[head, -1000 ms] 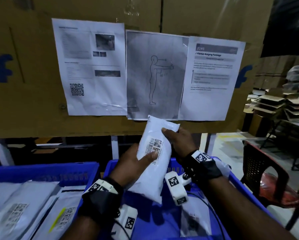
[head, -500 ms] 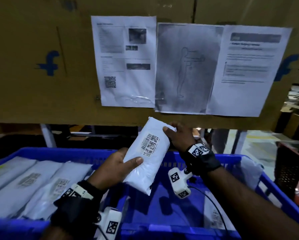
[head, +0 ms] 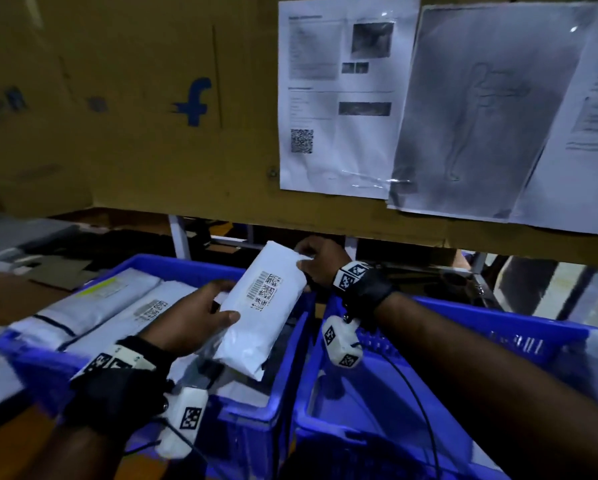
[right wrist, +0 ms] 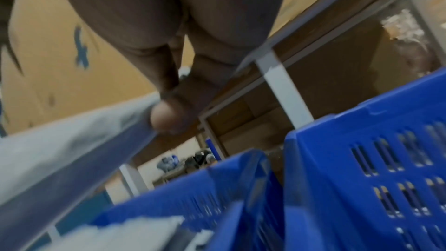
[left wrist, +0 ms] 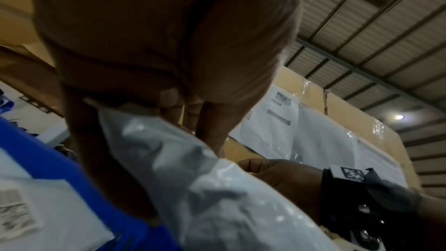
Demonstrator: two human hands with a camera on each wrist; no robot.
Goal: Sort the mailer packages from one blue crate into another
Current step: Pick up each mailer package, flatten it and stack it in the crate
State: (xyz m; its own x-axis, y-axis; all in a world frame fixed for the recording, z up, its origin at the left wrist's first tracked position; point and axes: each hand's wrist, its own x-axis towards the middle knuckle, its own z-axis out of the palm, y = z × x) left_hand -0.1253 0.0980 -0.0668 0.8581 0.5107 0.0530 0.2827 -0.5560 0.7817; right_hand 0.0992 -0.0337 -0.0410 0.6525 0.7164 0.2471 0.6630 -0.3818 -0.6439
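Note:
A white mailer package (head: 263, 306) with a barcode label hangs tilted over the right end of the left blue crate (head: 273, 407). My left hand (head: 200, 320) grips its near left edge, thumb on top. My right hand (head: 316, 263) pinches its far top corner. The left wrist view shows the mailer (left wrist: 217, 188) under my fingers (left wrist: 212, 121). In the right wrist view a thumb presses the mailer's (right wrist: 60, 150) edge. The left crate holds several flat mailers (head: 117, 306). The right blue crate (head: 498, 344) sits under my right forearm.
A cardboard wall (head: 117, 116) with taped paper sheets (head: 339, 98) rises just behind the crates. Below its edge there is a dark gap with white frame posts (head: 179, 237). Cables (head: 422, 410) from the wrist cameras hang over the right crate.
Both hands have carried the mailer leftward, from above the right crate to above the left crate. It now lies lower and more tilted. The head view has swung left.

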